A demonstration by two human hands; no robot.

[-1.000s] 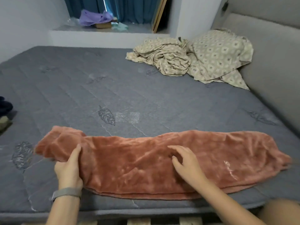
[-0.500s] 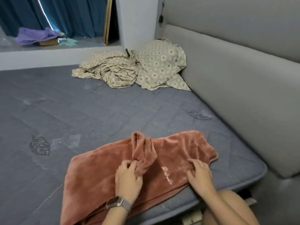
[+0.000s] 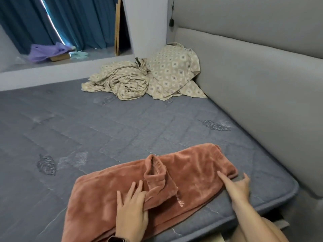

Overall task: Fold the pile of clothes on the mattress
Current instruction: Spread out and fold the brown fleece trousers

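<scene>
Pressing flat, left hand (image 3: 131,212) straight-fingered on rust fleece (image 3: 197,173), right hand (image 3: 236,187) spread at its edge, wrists cropped.

Home bedroom: grey quilted mattress (image 3: 122,123), padded grey headboard (image 3: 253,88) along its right edge, crumpled patterned bedding (image 3: 148,79) at far corner, blue curtains (image 3: 78,23) beyond far side.

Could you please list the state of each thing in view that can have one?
Pink fleece garment: partly folded, flat on the mattress, one flap bunched up.
Patterned sheet: crumpled, unfolded.
Curtains: drawn, with a narrow gap.
Left hand: fingers straight, pressing the garment.
Right hand: fingers straight, resting at the garment's edge.
</scene>
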